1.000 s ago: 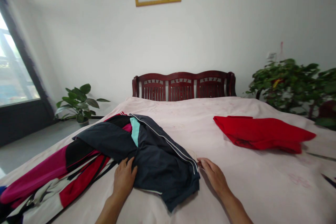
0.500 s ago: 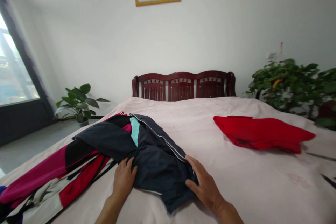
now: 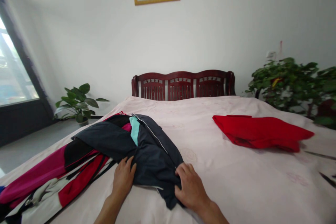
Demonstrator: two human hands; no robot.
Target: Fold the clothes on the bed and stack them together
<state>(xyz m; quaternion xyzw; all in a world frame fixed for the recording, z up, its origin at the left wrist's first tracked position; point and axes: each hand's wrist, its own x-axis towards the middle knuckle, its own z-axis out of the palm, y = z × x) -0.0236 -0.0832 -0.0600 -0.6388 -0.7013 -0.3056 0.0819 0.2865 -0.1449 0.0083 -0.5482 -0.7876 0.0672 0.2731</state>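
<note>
A dark navy garment with white piping and a mint-green patch lies crumpled on the bed; its exact kind is hard to tell. My left hand rests on its near left part, fingers slightly apart on the cloth. At the garment's right edge, my right hand has its fingers curled over the fabric, the thumb against the near side. To the left, partly under the navy cloth, are a magenta and black garment and a red, white and black garment.
A folded red cloth lies on the right of the pink bed sheet. Beyond the bed stands a dark red wooden headboard. Potted plants stand on the left and right. Dark thin objects lie at the right edge.
My right hand has moved left and its fingers have closed on the navy garment's edge, drawing that edge inward. My left hand has stayed nearly in place.
</note>
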